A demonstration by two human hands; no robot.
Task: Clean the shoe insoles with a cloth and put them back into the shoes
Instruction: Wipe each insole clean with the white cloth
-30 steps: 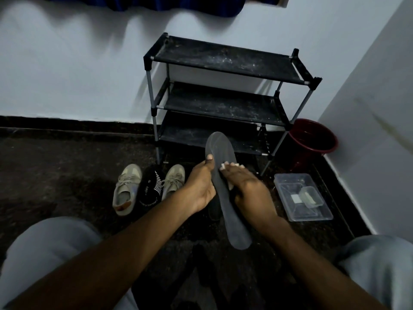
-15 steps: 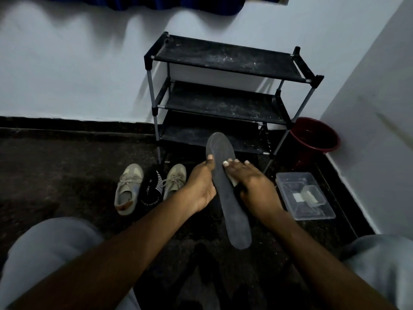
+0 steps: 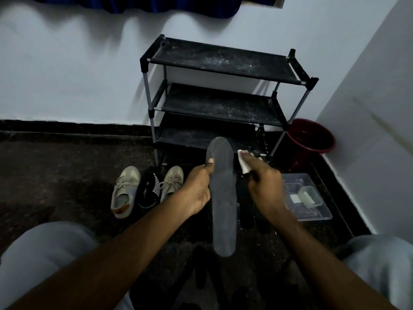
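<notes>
A long dark grey insole (image 3: 222, 198) is held upright in front of me, toe end up. My left hand (image 3: 197, 189) grips its left edge, thumb on the front face. My right hand (image 3: 264, 183) holds a small white cloth (image 3: 243, 161) just to the right of the insole, off its surface. Two beige sneakers (image 3: 124, 190) (image 3: 172, 182) stand on the dark floor to the left, with a black striped item (image 3: 147, 190) between them. Dark shapes lie on the floor behind the insole, too dim to make out.
A black three-tier shoe rack (image 3: 219, 95) stands against the white wall ahead. A dark red bucket (image 3: 310, 139) sits in the corner right of it. A clear plastic tray (image 3: 306, 198) with a small container lies on the floor at right. My knees frame the bottom corners.
My right hand with the cloth has come off the insole and moved to its right. The left hand keeps its grip; the insole stays about where it was.
</notes>
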